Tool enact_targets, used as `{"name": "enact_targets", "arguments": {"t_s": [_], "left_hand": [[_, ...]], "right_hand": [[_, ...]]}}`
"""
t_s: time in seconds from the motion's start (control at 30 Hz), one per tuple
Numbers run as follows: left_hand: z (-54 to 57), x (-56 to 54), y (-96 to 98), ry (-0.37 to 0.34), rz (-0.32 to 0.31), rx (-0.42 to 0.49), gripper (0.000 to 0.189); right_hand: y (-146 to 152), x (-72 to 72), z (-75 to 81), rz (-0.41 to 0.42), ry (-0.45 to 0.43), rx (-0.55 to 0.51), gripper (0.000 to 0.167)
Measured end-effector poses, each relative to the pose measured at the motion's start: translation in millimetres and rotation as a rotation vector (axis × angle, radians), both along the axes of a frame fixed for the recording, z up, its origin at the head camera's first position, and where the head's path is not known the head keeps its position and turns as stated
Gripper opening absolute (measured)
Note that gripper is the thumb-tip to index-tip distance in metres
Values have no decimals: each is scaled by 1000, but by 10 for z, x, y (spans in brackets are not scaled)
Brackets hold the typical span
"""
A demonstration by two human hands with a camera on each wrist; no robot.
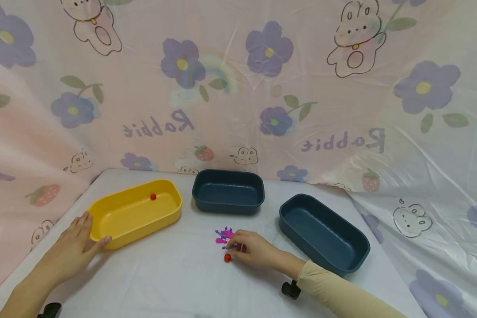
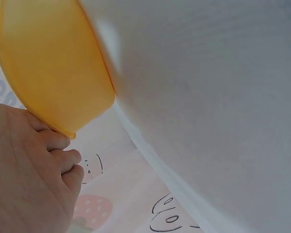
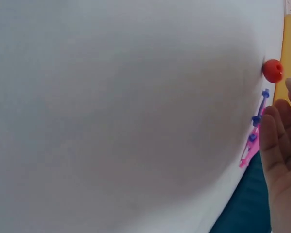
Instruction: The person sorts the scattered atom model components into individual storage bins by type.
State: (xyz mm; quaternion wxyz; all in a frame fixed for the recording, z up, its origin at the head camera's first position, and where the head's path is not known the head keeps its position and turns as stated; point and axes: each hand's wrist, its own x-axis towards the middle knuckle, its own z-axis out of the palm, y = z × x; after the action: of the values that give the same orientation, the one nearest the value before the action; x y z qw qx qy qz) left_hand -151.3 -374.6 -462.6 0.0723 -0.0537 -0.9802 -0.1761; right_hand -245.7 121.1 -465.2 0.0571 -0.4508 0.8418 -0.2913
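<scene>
My left hand rests against the near left end of the yellow tray, fingers along the rim and thumb by the front wall. The left wrist view shows its fingertips at the tray's rim. My right hand hovers low over small pink and purple plastic pieces, partly covering them. A gap shows between its thumb and fingers, with nothing in it. Just in front of those fingertips lies a small red ball, also visible in the right wrist view. Another red ball sits inside the yellow tray.
Two dark blue trays stand on the white-covered table: one at the back middle, one angled on the right beside my right forearm. A patterned cloth hangs behind. Black wrist mounts show under the arms.
</scene>
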Motion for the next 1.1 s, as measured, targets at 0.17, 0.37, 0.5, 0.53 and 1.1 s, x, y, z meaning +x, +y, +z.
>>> {"name": "enact_targets", "arguments": {"t_s": [0.17, 0.37, 0.5, 0.53, 1.1], "left_hand": [[16, -3, 7, 0, -2, 3, 93], [19, 0, 16, -8, 4, 3, 93], [16, 0, 19, -4, 7, 3, 93], [16, 0, 18, -4, 8, 5, 93], [25, -1, 17, -12, 16, 10, 94]], "right_hand": [[-9, 22, -29, 22, 11, 26, 15], [-29, 42, -40, 1, -31, 75, 13], [-28, 43, -44, -4, -51, 80, 14], [-28, 44, -44, -3, -53, 81, 14], [-22, 53, -33, -5, -64, 96, 15]]}}
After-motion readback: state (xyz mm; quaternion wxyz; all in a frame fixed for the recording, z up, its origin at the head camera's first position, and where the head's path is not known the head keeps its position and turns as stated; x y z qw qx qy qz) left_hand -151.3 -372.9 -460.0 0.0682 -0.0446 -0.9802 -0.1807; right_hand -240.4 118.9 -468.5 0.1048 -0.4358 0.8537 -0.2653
